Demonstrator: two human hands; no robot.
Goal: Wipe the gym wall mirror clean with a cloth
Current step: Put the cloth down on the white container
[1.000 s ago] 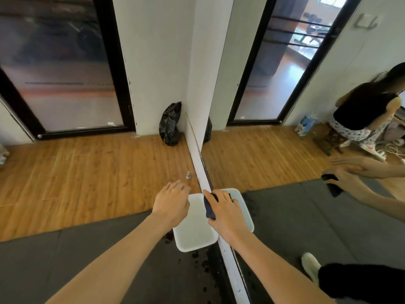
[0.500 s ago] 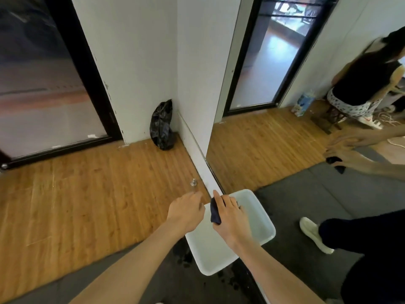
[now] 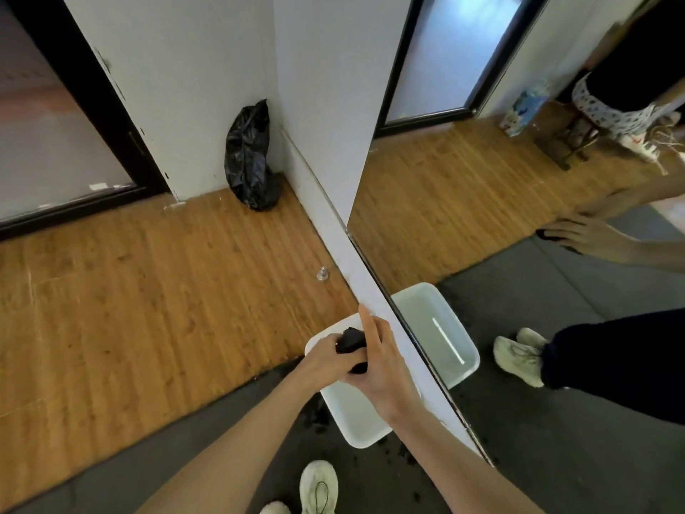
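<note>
Wooden flooring point(image 3: 148, 309) is stretching left of the wall mirror point(image 3: 519, 217), where we are wringing the dark cloth point(image 3: 352, 345), our left hand point(image 3: 322, 359) and right hand point(image 3: 381, 369) both gripping it above the white basin point(image 3: 356, 413) on the near grey mat point(image 3: 111, 461).

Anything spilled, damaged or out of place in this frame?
Dark wet-looking spots dot the grey mat beside the white basin, where both hands hold the dark cloth above it. The wall edge by the door frame shows chipped paint.
</note>
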